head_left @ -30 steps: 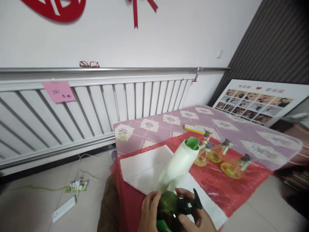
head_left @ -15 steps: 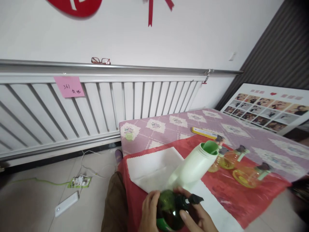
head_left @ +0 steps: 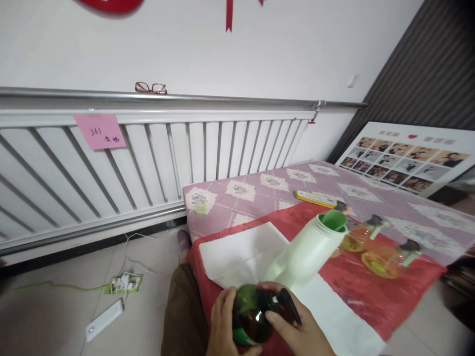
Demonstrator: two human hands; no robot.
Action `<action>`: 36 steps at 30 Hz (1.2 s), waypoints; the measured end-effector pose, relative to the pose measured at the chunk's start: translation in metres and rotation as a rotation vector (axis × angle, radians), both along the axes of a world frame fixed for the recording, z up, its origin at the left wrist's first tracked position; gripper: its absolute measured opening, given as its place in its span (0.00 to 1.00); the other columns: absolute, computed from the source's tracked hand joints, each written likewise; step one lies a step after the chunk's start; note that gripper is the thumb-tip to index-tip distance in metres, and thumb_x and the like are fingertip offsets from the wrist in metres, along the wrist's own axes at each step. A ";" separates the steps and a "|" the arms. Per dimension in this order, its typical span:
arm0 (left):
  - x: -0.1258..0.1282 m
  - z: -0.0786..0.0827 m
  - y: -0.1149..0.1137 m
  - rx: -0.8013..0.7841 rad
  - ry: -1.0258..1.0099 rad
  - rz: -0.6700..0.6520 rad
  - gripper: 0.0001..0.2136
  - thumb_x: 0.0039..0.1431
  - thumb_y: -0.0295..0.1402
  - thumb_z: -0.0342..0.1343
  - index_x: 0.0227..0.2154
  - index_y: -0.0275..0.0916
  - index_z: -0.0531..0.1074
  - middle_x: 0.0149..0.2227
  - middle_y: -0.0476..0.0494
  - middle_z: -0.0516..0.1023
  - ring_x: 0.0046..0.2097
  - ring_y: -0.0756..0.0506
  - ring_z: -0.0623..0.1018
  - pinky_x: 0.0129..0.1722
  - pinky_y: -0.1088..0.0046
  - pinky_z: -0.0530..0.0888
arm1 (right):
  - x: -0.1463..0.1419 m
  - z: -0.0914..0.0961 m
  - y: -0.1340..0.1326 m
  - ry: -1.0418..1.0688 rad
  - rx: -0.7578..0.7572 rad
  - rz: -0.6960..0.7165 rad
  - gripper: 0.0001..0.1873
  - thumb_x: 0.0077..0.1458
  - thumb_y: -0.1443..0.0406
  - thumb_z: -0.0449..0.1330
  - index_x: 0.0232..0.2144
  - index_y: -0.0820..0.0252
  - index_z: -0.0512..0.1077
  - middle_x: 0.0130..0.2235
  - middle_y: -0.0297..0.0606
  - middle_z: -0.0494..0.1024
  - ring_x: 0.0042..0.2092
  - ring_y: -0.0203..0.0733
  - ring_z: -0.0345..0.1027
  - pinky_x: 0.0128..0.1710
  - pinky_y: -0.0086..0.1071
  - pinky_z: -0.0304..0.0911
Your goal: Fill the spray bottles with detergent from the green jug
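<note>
Fingers of the left hand (head_left: pixel 222 321) wrap the dark green spray bottle (head_left: pixel 249 319) over the bench's (head_left: pixel 282 193) near edge. The right hand (head_left: pixel 297 332) grips its black spray head (head_left: pixel 285 304). Behind stands a white jug (head_left: pixel 304 252) with a green funnel (head_left: pixel 334 220), then amber bottles (head_left: pixel 382 260) holding yellow liquid.

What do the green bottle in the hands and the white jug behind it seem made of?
Green bottle: probably translucent plastic, glossy; light passes through its dark green wall, with brighter patches, though glass cannot be ruled out. White jug: likely opaque plastic, smooth with a soft sheen, nothing showing through.
</note>
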State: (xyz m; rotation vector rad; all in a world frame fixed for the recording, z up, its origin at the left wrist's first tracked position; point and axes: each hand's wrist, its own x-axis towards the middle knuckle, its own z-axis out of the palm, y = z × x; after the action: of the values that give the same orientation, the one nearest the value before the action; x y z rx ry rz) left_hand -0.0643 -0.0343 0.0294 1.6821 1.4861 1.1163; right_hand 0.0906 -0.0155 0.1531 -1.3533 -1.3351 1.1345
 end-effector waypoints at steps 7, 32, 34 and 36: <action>-0.008 0.013 -0.001 0.112 -0.013 0.001 0.42 0.39 0.25 0.60 0.61 0.38 0.51 0.61 0.32 0.61 0.62 0.34 0.63 0.62 0.51 0.63 | -0.009 -0.001 -0.002 0.079 0.003 0.066 0.25 0.48 0.61 0.64 0.49 0.52 0.65 0.49 0.41 0.75 0.51 0.47 0.70 0.51 0.40 0.66; -0.007 0.041 0.006 -0.061 -0.197 0.250 0.42 0.47 0.38 0.65 0.63 0.46 0.49 0.62 0.39 0.62 0.61 0.39 0.66 0.60 0.59 0.64 | 0.009 -0.138 -0.101 -0.790 0.300 0.411 0.37 0.51 0.56 0.65 0.61 0.49 0.60 0.64 0.44 0.64 0.65 0.62 0.50 0.61 0.68 0.38; -0.008 0.041 0.006 -0.075 -0.183 0.251 0.43 0.47 0.37 0.64 0.63 0.46 0.48 0.63 0.39 0.60 0.62 0.39 0.65 0.61 0.58 0.63 | 0.013 -0.133 -0.100 -0.766 0.326 0.349 0.34 0.52 0.61 0.64 0.60 0.51 0.62 0.62 0.45 0.67 0.64 0.62 0.54 0.61 0.69 0.41; -0.008 0.041 0.004 -0.093 -0.169 0.231 0.43 0.47 0.36 0.64 0.63 0.45 0.47 0.63 0.38 0.59 0.63 0.38 0.63 0.62 0.56 0.62 | 0.018 -0.124 -0.096 -0.707 0.361 0.241 0.30 0.53 0.66 0.61 0.59 0.54 0.64 0.60 0.47 0.70 0.62 0.60 0.58 0.60 0.66 0.48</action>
State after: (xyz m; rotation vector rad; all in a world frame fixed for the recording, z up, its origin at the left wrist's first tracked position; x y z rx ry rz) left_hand -0.0727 -0.0304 0.0707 1.3435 1.6254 1.2556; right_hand 0.1091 -0.1116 0.0287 -1.3931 -2.1375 0.5116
